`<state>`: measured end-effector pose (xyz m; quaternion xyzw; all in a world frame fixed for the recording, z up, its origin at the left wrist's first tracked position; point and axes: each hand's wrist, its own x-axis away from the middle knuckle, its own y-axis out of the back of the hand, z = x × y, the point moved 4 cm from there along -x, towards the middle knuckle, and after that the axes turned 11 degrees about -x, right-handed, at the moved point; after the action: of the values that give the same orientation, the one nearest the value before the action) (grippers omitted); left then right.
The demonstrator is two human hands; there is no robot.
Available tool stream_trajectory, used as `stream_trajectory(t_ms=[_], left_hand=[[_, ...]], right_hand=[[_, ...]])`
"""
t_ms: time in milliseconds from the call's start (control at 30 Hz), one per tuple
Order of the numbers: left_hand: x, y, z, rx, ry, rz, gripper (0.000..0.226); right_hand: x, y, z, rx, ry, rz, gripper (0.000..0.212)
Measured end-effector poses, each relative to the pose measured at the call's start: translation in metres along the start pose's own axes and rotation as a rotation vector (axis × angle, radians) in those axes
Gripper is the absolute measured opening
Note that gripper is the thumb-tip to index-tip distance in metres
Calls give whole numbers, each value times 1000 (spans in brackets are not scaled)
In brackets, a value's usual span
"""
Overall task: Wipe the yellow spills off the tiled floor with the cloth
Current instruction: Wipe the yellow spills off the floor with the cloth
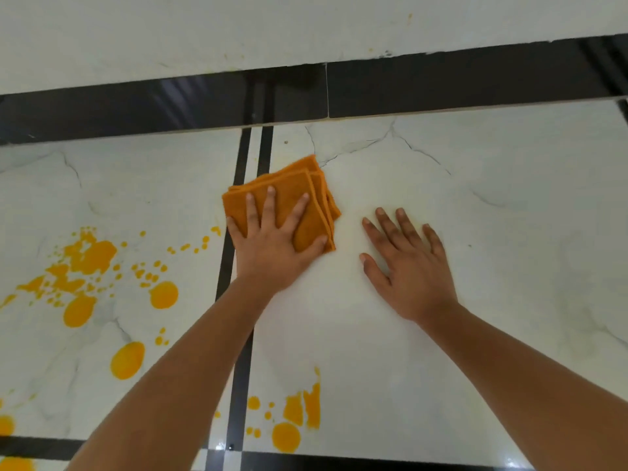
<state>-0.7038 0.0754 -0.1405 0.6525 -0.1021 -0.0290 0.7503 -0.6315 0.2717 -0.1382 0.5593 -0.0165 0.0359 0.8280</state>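
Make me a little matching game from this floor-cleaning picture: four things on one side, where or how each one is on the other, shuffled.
Things:
1. cloth
2. right hand
3. big yellow spill
4. black strip

Places or states:
A. along the wall's base
B. flat on bare tile
C. folded, under the left hand
D. splattered on the left tile

Pairs: 1-C, 2-B, 3-D, 4-A

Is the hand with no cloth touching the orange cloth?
Apart. The head view shows bare white tile between the right hand and the folded orange cloth. Only the left hand presses on the cloth.
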Motion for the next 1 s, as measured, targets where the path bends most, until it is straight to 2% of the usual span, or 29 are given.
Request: stream_trajectory(t_ms=[67, 167, 233, 333, 400, 500, 567, 700, 767, 833, 900, 1000], left_hand=[[-7, 0, 10, -16, -74, -8, 82], [-48, 9, 24, 50, 86, 31, 82], [-48, 9, 20, 48, 118, 9, 82], [-12, -1, 15, -2, -64, -37, 82], [-16, 0, 26, -19, -105, -42, 82], [-56, 9, 41, 22, 93, 7, 84], [-57, 11, 38, 38, 144, 18, 85], [6, -4, 37, -8, -112, -30, 83], [0, -2, 46, -6, -107, -15, 83], [-16, 1, 47, 25, 25, 30, 83], [-4, 0, 34, 34, 94, -5, 81], [54, -11, 23, -20, -66, -104, 81]], right_hand=[[0, 0, -1, -1, -4, -10, 61], [1, 0, 0, 1, -11, -9, 60], [1, -1, 0, 1, -10, -5, 60], [1, -1, 0, -2, -11, -6, 60], [1, -1, -1, 1, -16, -8, 60], [1, -1, -1, 1, -10, -13, 59], [0, -2, -1, 0, -6, -6, 59], [1, -1, -2, -1, -9, 0, 60], [1, 0, -1, -8, -10, -1, 61], [1, 0, -1, -15, -4, 2, 63], [1, -1, 0, -16, 3, 0, 66], [2, -1, -1, -21, 3, 14, 70]])
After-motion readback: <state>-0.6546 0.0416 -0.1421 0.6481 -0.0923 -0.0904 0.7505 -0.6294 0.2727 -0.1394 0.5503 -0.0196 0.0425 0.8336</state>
